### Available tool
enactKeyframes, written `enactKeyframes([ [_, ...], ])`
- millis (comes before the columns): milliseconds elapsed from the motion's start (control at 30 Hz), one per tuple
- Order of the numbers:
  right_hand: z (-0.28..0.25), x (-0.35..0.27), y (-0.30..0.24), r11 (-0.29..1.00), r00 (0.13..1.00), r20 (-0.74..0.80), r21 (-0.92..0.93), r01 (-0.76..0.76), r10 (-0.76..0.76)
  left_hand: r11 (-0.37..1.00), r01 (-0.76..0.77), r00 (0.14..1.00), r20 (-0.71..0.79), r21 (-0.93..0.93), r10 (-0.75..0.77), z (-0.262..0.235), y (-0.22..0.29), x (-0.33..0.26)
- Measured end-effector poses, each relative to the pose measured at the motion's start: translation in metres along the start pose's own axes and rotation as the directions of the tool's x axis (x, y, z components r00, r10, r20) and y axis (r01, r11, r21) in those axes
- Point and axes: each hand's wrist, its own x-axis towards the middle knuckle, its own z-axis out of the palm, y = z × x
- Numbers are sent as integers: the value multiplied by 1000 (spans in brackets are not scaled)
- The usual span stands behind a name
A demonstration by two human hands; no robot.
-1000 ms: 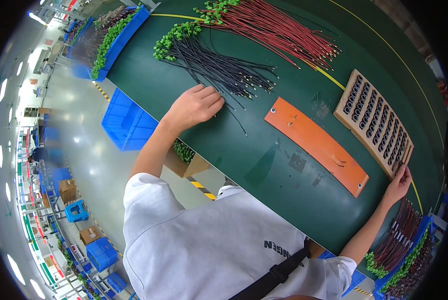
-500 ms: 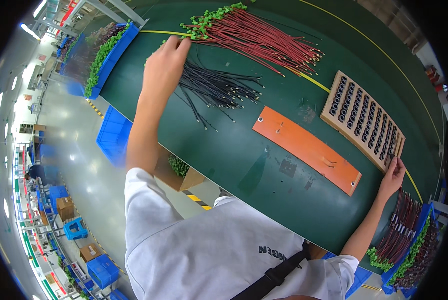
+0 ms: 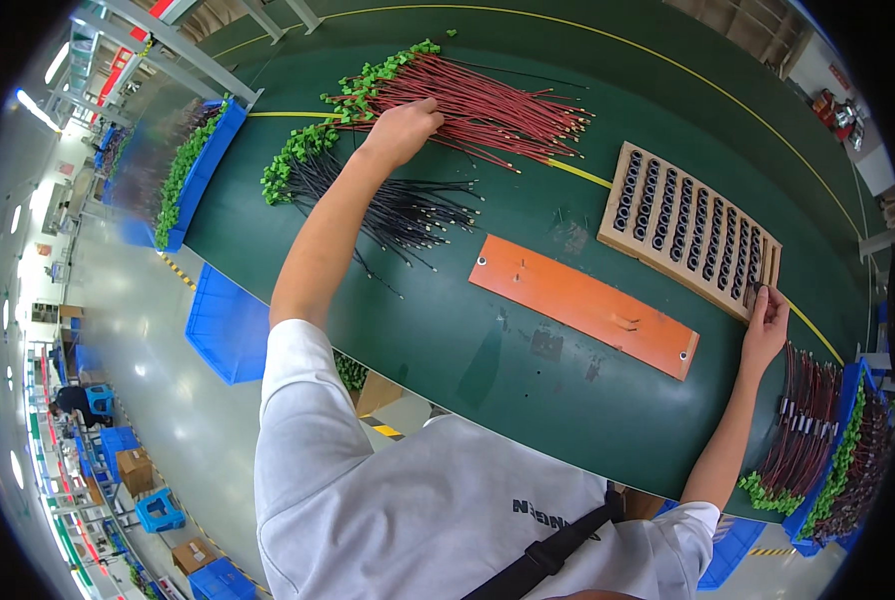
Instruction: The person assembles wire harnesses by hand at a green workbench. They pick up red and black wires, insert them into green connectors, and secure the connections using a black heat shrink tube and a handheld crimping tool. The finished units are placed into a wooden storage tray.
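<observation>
My left hand (image 3: 406, 132) is over the near edge of a spread bundle of red wires (image 3: 508, 105), which have green connectors on their left ends. Its fingers are bent together; whatever is between them is hidden. Just nearer lies a bundle of black wires (image 3: 408, 212), also with green connectors (image 3: 293, 165). Over on the right, my right hand (image 3: 766, 332) is at the near right corner of a wooden tray (image 3: 673, 272). Rows of black ring-shaped parts (image 3: 703, 225) fill the tray, and my thumb and fingertips close on one small black part (image 3: 757, 289) there.
An orange board (image 3: 583, 305) with small pins lies mid-table. Blue bins of wires (image 3: 206, 165) stand at the left edge and at the right edge (image 3: 836, 450). Red wires with white sleeves (image 3: 806, 420) lie by the right bin. A blue crate (image 3: 228, 325) is below the table's left edge.
My left hand has moved right, from the green connector ends onto the red wires. My right hand stays at the tray's corner. The whole view has shifted somewhat.
</observation>
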Motion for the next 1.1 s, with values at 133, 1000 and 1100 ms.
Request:
enactKeyframes([
  [133, 0, 0, 0, 1000, 1000, -6, 2, 7, -7, 999, 18, 1000, 0, 38, -18, -3, -4, -1],
  [1000, 1, -2, -13, 997, 1000, -22, -72, -4, 2, 924, -102, 994, -65, -367, 84, 5, 28, 28],
  [1100, 1, -2, -15, 995, 1000, -23, -102, -6, 4, 899, -123, 991, -101, -420, 88, 3, 23, 30],
])
